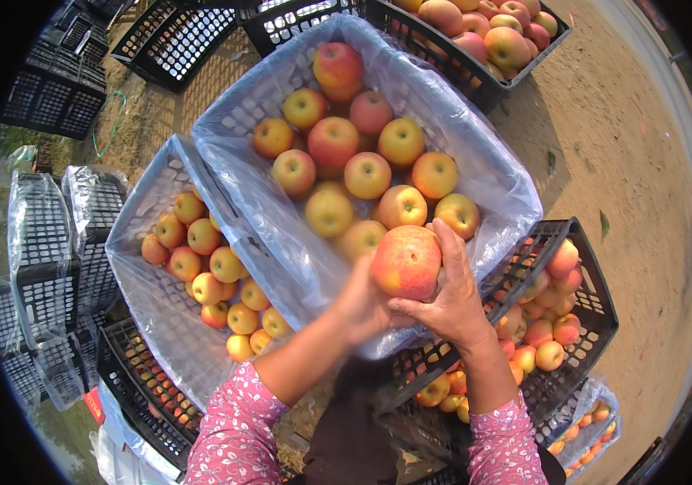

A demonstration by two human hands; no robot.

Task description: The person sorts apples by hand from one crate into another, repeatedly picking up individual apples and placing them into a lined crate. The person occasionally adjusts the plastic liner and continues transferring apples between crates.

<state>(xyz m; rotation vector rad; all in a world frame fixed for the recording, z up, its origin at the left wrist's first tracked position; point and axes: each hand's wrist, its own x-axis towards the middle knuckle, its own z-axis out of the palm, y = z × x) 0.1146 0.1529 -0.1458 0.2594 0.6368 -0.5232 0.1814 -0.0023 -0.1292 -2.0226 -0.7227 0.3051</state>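
A large red-and-yellow apple (408,262) is held above the near end of a black plastic crate lined with a blue-tinted plastic bag (261,236). My right hand (452,291) grips it from the right, thumb below and fingers along its side. Against the apple's left side is my left hand (363,303), blurred, its fingers partly hidden beneath the fruit. Inside the lined crate, several yellow-red apples (368,175) lie with their stem or blossom ends up. Some of them are hazy under the clear film.
A second lined crate (146,303) with smaller apples adjoins on the left. At right, a tilted black crate (594,291) holds loose apples. Another full crate (491,91) stands at the top right. Stacked crates (43,242) line the far left. Sandy ground (637,182) lies to the right.
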